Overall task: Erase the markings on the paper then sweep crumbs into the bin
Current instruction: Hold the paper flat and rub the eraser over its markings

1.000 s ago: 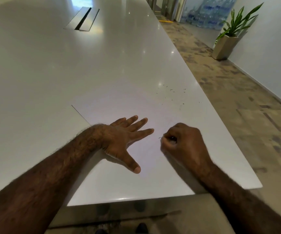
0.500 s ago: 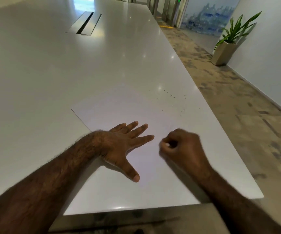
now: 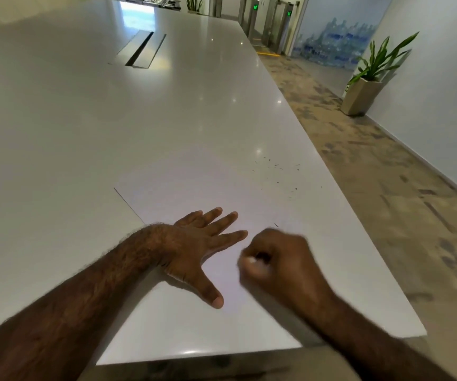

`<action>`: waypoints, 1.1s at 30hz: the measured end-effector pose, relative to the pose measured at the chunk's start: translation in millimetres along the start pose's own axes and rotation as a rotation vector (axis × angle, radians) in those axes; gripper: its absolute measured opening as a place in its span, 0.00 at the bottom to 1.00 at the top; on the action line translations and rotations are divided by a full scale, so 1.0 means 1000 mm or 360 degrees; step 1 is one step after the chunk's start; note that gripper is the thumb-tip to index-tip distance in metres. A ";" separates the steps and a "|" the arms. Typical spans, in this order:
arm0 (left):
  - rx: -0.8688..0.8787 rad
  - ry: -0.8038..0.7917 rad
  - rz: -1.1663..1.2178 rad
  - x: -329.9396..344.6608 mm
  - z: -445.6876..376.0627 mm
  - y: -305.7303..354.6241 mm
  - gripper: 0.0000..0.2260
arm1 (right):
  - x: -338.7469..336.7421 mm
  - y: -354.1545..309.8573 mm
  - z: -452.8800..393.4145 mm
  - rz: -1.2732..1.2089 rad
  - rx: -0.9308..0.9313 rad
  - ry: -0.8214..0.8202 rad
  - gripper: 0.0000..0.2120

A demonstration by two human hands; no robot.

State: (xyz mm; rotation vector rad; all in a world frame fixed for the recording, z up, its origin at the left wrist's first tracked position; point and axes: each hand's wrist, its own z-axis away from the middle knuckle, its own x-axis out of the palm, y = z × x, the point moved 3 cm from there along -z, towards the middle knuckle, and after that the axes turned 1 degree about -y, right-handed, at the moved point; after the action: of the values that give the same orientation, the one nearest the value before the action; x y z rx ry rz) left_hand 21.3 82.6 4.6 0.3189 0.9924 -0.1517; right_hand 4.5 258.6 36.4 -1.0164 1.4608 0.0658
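Since a second ago, my right hand [image 3: 282, 262] has slid nearer the left hand [image 3: 194, 251], pinching a blurred white eraser [image 3: 250, 260]. My left lies spread flat on the paper [image 3: 183, 188], near the table's [image 3: 84, 133] front edge.

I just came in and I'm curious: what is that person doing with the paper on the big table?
A person is rubbing out marks on a white sheet of paper that lies on a long white table. The left hand lies flat on the sheet, fingers spread, pinning it down. The right hand is curled in a tight grip round something small and pale, probably an eraser, though it is blurred. Dark eraser crumbs lie scattered past the sheet, not yet swept. No bin is in view.
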 end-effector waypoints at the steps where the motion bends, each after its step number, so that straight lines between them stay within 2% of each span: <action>1: 0.0004 0.0002 0.0002 -0.001 0.000 0.000 0.53 | 0.004 -0.006 0.004 -0.0001 -0.0071 -0.0094 0.02; 2: 0.0007 0.0005 0.0007 -0.002 0.000 -0.001 0.53 | 0.001 0.001 -0.003 0.0000 -0.0080 -0.0113 0.03; 5: 0.0019 0.0006 0.0006 -0.002 0.000 -0.001 0.53 | -0.024 0.054 -0.041 0.0227 0.0199 0.0237 0.05; 7: 0.0017 -0.0002 0.0004 -0.001 0.000 0.000 0.53 | -0.030 0.060 -0.040 0.0245 0.0203 0.0330 0.06; 11: -0.0001 -0.0011 0.0021 -0.002 -0.001 -0.001 0.53 | -0.002 0.011 -0.006 0.0091 -0.0136 -0.0026 0.03; 13: 0.0010 -0.0018 0.0004 -0.002 0.000 -0.002 0.53 | -0.011 0.038 -0.027 0.0115 0.0003 0.0092 0.05; 16: 0.0003 -0.0037 -0.0006 -0.001 0.000 -0.002 0.53 | -0.042 0.089 -0.058 0.0380 0.0292 0.0344 0.04; 18: 0.0004 -0.0026 0.0014 -0.002 0.001 -0.001 0.53 | -0.044 0.076 -0.050 0.0300 0.0196 0.0423 0.02; 20: 0.0002 -0.0027 0.0024 -0.004 0.001 -0.001 0.53 | -0.021 0.035 -0.027 0.0120 -0.0024 0.0225 0.04; 22: -0.0013 -0.0044 0.0029 -0.004 0.001 0.000 0.53 | -0.003 0.020 -0.017 0.0124 -0.0161 -0.0022 0.04; 23: -0.0011 -0.0051 0.0027 -0.004 0.001 -0.001 0.53 | -0.004 0.029 -0.026 0.0129 -0.0118 -0.0018 0.04; 25: -0.0009 -0.0059 0.0014 -0.004 0.001 -0.001 0.53 | -0.018 0.061 -0.053 0.0208 0.0062 0.0207 0.04; 27: -0.0009 -0.0077 -0.0004 -0.003 0.002 0.001 0.53 | -0.025 0.065 -0.057 0.0250 0.0065 0.0303 0.05; 29: -0.0017 -0.0073 0.0007 -0.003 0.001 0.002 0.52 | -0.010 0.040 -0.036 0.0183 -0.0075 0.0178 0.05; 31: -0.0016 -0.0063 0.0002 -0.005 0.001 0.002 0.53 | -0.002 0.033 -0.026 0.0127 -0.0096 0.0050 0.07; 33: -0.0009 -0.0045 0.0002 -0.005 0.000 -0.001 0.53 | -0.014 0.058 -0.049 0.0136 0.0077 0.0196 0.10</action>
State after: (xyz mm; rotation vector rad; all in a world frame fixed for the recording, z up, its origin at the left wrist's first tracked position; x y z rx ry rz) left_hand 19.0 81.8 8.5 0.3111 0.9643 -0.1521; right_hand -71.2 272.0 28.4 -0.9316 1.6103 0.0297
